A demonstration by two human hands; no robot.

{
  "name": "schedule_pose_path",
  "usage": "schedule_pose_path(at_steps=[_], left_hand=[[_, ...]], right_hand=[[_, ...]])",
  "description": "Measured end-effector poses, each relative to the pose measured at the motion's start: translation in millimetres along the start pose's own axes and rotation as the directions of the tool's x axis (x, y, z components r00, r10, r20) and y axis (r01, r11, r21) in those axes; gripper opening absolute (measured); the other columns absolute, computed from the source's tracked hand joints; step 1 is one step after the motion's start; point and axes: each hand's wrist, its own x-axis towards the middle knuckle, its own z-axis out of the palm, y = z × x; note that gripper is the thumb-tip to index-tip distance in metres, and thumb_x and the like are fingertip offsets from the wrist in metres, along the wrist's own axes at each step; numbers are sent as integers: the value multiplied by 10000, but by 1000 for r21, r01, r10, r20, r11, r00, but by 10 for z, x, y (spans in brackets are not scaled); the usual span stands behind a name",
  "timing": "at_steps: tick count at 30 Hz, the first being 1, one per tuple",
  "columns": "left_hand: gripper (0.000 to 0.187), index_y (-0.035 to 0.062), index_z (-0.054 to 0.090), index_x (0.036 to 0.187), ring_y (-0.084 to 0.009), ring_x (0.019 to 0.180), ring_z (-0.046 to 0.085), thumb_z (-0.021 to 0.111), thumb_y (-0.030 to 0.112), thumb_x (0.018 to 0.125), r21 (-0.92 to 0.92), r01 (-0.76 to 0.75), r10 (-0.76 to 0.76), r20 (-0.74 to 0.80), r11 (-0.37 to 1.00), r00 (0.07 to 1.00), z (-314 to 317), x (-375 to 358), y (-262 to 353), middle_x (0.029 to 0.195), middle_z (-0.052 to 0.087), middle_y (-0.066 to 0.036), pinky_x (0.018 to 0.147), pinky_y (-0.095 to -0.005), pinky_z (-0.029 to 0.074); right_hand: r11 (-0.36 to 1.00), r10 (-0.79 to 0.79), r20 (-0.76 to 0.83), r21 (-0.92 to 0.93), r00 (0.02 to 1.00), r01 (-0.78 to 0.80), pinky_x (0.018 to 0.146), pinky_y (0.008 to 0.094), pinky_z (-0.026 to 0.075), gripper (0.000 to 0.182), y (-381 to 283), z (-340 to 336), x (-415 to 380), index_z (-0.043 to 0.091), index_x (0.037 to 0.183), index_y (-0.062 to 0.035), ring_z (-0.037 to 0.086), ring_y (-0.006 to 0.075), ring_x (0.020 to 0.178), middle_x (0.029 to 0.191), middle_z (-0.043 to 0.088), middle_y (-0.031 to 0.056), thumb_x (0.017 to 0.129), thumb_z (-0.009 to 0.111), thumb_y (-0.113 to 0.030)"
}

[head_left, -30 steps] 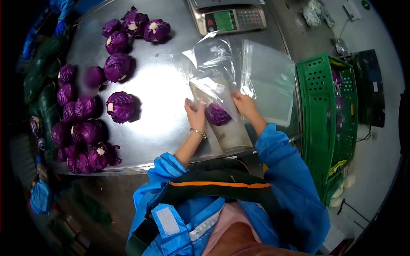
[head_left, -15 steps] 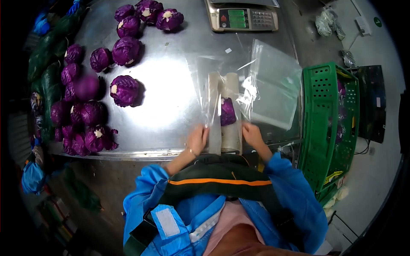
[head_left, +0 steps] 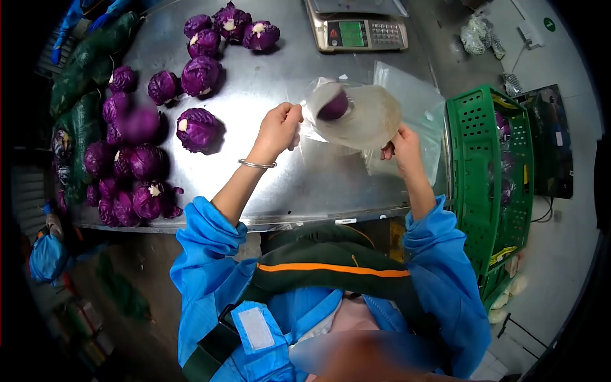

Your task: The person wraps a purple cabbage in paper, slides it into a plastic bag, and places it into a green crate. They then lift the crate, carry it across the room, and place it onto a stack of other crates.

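A clear plastic bag (head_left: 371, 118) is stretched between my hands above the metal table, with a purple cabbage (head_left: 334, 107) inside it. My left hand (head_left: 279, 132) is closed on the bag's left edge. At the bag's lower right, my right hand (head_left: 403, 150) pinches its other edge. The bag looks puffed out and slightly blurred. Behind and to the right lies a stack of flat clear bags (head_left: 417, 105), partly covered by the held bag. To the left of my left hand, a single purple cabbage (head_left: 198, 130) rests on the table.
Several purple cabbages (head_left: 145, 162) are grouped at the left of the metal table (head_left: 254, 197), beside green mesh sacks (head_left: 81, 153). A digital scale (head_left: 364, 35) stands at the back. A green crate (head_left: 468, 172) with bagged cabbages stands at the right. Another person's blue sleeve (head_left: 70, 28) shows at upper left.
The bag with the cabbage has gone from near the table's front edge up and away from me, turning sideways and puffing out. Both hands have moved forward, gripping its edges.
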Motion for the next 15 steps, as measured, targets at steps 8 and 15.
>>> schedule_pose_path(at_steps=[8,15], left_hand=[[278,0,522,880,-120,495,558,466,266,934,84,125,-144,268,989,953,83,-187,98,600,559,-48,432,-228,439],[281,-45,534,892,-167,634,644,523,235,915,81,322,-325,429,943,843,54,-417,22,728,636,-119,552,-254,539]], right_hand=[[-97,-668,646,-568,370,817,1057,496,176,215,-614,-28,-258,630,881,-114,597,234,961,883,617,35,678,646,-43],[35,-706,303,-888,641,459,1022,515,289,225,-1741,-993,-1692,629,818,-11,580,216,805,823,635,99,667,489,79]])
